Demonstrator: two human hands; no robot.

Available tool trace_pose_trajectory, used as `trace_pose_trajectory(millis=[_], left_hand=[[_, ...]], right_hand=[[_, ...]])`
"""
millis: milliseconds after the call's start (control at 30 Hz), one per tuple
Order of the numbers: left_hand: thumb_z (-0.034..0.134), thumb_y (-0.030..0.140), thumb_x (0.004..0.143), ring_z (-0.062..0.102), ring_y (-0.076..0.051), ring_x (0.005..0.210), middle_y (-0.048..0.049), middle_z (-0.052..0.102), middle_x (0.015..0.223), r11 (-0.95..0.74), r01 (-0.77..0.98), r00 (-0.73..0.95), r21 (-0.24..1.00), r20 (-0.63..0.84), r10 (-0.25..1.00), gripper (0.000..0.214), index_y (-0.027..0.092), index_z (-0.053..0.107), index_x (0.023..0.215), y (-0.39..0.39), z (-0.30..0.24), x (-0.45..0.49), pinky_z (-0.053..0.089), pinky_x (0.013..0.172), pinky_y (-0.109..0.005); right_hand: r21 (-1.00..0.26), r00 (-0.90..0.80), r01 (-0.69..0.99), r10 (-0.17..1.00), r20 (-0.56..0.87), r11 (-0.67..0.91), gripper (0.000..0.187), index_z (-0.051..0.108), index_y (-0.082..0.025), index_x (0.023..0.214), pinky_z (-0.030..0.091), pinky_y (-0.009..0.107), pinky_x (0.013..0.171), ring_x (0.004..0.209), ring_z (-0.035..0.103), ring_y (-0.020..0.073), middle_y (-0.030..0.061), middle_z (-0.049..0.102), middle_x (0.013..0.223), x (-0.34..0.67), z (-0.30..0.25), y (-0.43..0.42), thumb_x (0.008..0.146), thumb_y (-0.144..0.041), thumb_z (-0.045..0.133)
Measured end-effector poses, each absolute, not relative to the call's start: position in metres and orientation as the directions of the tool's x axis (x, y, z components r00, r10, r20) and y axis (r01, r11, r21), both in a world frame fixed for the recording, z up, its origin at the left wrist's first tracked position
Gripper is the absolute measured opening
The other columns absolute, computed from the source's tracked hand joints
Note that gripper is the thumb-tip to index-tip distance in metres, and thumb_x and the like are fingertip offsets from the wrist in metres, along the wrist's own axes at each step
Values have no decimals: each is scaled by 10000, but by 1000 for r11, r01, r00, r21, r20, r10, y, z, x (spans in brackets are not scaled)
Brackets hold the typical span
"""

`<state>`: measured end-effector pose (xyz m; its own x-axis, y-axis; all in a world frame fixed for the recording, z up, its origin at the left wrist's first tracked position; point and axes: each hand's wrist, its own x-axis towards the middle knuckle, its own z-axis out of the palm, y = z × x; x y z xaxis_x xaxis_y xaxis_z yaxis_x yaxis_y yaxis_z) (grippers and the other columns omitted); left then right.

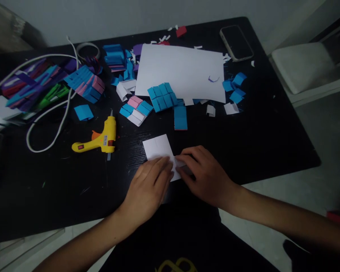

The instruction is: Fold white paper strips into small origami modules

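A black table (243,143) is filling the frame; at lower centre, the left hand (149,187) and right hand (205,175) are pressing flat, fingers extended, on a small white paper square (158,148), right of a yellow glue gun (98,140).

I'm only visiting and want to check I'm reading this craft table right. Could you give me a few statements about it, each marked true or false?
1. The left hand and right hand both touch the small white paper square. True.
2. The yellow glue gun lies to the right of both hands. False: it lies to their left.
3. A phone lies near the far right corner of the table. True.
4. The large white sheet is gripped in the left hand. False: it lies flat beyond the hands, and neither touches it.
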<state>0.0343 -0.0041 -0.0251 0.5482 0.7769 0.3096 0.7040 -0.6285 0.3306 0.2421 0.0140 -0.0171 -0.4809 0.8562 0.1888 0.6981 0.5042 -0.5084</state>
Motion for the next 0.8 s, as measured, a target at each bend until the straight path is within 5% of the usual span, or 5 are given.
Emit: trace_pose_trajectory(millis=[367,467,567,700,800], left_hand=[[657,56,920,748,-206,965,-95,773,1071,-660,641,543,393,376,751,265,94,681,1182,14,2,10,614,903,-319],[686,131,911,721,-127,765,-20,772,962,-420,648,256,635,339,906,194,179,720,1095,24,23,-1,588,722,-219],[742,248,860,689,-128,666,9,753,822,-131,388,-21,912,151,988,146,218,750,1003,37,36,-5,553,569,-195],[887,282,672,717,-178,642,11,758,761,79,107,-49,991,-75,996,327,205,752,960,51,31,-6,608,565,-251],[872,296,697,712,-194,610,-5,747,729,47,72,42,996,-50,998,310,187,730,950,59,21,-7,609,545,-279]], right_hand=[[-960,-191,260,970,-153,-100,262,669,-202,1193,605,407,886,1009,715,223,80,737,1095,255,12,46,959,-320,655],[-983,-199,183,978,-55,-18,274,680,-214,1204,564,422,1004,1122,694,227,74,730,1175,256,17,60,931,-232,674],[-968,-337,176,935,112,179,393,668,-236,1264,494,432,1108,1272,621,239,68,685,1319,249,27,72,881,-166,715],[-956,-452,192,885,114,221,345,724,-221,1173,547,388,1003,1134,694,227,42,749,1201,233,45,88,841,-262,805],[-971,-472,191,881,36,142,135,777,-186,982,582,322,832,919,738,182,16,792,986,224,51,97,871,-263,777]])
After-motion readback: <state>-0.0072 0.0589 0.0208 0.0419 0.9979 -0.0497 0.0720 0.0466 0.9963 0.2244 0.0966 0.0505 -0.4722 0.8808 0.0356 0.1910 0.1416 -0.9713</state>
